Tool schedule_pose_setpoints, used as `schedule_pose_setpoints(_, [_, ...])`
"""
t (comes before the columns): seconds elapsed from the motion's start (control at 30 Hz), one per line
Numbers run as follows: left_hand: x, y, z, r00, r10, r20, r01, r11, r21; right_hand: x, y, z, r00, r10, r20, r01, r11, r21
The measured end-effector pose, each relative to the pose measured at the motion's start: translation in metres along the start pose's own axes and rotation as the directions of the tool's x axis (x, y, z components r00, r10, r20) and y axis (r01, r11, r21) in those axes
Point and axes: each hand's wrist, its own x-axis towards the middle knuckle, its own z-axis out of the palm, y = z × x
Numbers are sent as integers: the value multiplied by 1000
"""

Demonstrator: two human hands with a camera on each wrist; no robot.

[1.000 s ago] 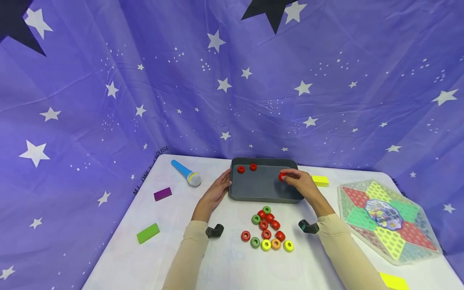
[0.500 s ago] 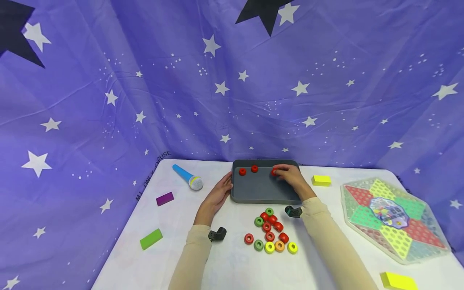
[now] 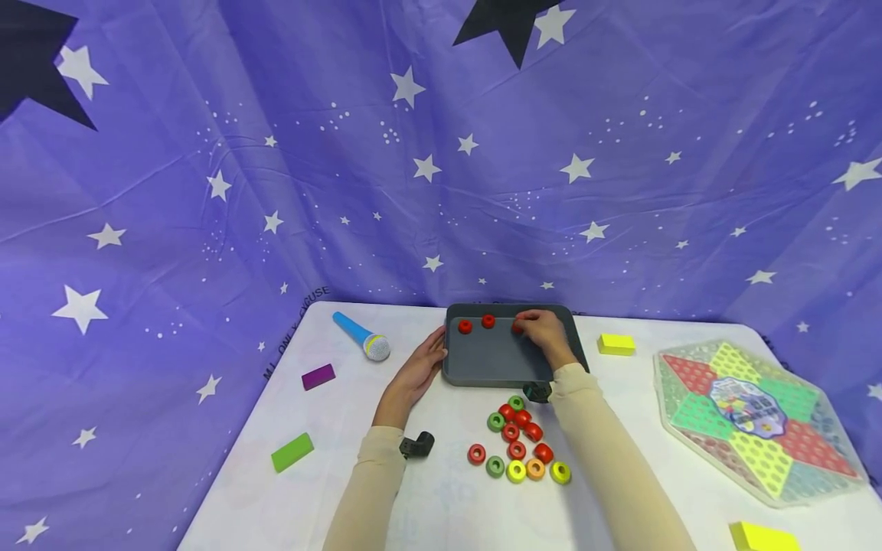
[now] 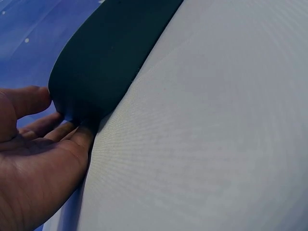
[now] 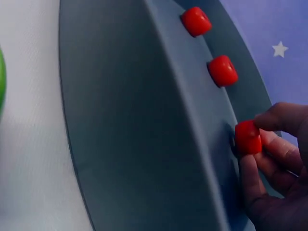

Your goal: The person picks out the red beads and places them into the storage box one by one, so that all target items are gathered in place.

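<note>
A grey tray [image 3: 491,360] with low walls stands near the back of the table. My left hand [image 3: 413,375] rests against its left end; in the left wrist view the thumb [image 4: 36,98] meets the tray's edge and the fingers lie along the lower wall. Inside the tray, my right hand [image 3: 546,334] pinches a red bead [image 5: 248,137] between thumb and fingers, close to the back wall. A pair of other red beads sits left of it along that wall, one nearer [image 5: 223,70] and one farther [image 5: 196,21].
In front of the tray lie several red, green, yellow and orange beads [image 3: 517,451]. A toy microphone [image 3: 361,335], a purple block [image 3: 318,376] and a green block [image 3: 292,451] lie left. Right are yellow blocks [image 3: 616,344] and a star-patterned game board [image 3: 747,409].
My right hand has moved left inside the tray, bringing its red bead closer to the other two along the back wall. The left hand has stayed at the tray's left end.
</note>
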Motion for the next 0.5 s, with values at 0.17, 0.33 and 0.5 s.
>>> schedule_pose_setpoints(0.17, [0, 1, 0, 1000, -3, 3, 3, 1000, 8, 0, -5, 4, 999, -29, -21, 26, 992, -125])
schedule_pose_setpoints(0.33, [-2, 3, 2, 1000, -7, -3, 7, 1000, 14, 0, -8, 5, 1000, -18, -21, 15, 992, -123])
schedule_pose_setpoints(0.5, [-2, 2, 2, 1000, -12, -12, 12, 1000, 19, -1, -10, 5, 1000, -8, -18, 6, 991, -132])
